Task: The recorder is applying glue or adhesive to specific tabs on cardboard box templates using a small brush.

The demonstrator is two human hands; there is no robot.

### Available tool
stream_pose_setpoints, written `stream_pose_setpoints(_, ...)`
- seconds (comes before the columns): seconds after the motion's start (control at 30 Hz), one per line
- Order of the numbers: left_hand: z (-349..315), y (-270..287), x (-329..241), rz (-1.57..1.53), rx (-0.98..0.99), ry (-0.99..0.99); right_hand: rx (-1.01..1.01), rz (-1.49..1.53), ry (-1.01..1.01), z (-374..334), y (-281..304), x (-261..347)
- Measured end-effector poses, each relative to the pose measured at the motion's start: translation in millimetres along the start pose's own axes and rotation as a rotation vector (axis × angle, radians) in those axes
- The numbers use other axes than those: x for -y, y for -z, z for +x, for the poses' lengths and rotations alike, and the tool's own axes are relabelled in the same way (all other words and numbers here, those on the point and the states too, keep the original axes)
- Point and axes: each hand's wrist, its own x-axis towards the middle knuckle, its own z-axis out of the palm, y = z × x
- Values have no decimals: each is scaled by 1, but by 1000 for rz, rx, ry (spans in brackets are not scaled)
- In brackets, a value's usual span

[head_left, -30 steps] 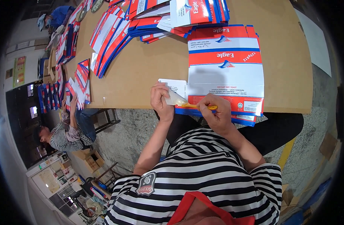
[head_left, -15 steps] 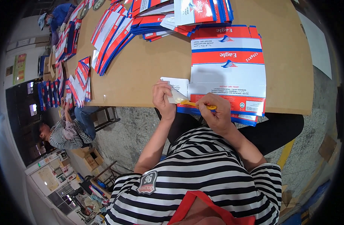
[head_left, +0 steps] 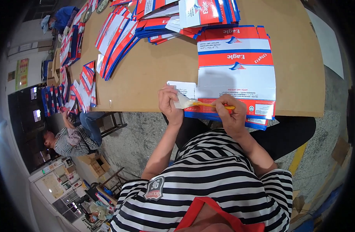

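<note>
Head view: the left hand (head_left: 169, 103), its fingers curled and clamped on a thin, whitish tapering piece (head_left: 181, 101), sits at the near edge of a flat, matte brown table (head_left: 158, 63). The right hand (head_left: 232, 115) has thumb and fingers clamped on a slim, smooth yellow-handled tool (head_left: 204, 104), whose pale tip meets the narrow end of that piece. Both lie over the lower left of flat, creased carton blanks (head_left: 235, 77), glossy card in red, white and blue, with straight edges and a narrow white side flap. Further off, fanned stacks of similar card (head_left: 117, 38) overlap unevenly.
</note>
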Motion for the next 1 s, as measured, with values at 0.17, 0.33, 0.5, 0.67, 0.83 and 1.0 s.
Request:
stream_pose_setpoints(0.17,-3,2,2,-29,9,44,66,-54,-67,-3,4,-5)
stream_pose_setpoints(0.33,-2,0,4,-67,-12,48,-25,14,-50,2,4,-8)
stream_pose_setpoints(0.5,-2,0,4,-81,-39,50,38,-15,-55,1,9,-6)
stream_pose_setpoints(0.67,-3,2,6,-79,5,56,-8,-35,48,7,-2,-3)
stream_pose_setpoints(0.83,-1,0,4,-96,-11,63,89,-81,104,10,-3,2)
stream_pose_setpoints(1.0,-1,0,5,-109,-41,57,-15,54,55,4,8,-4)
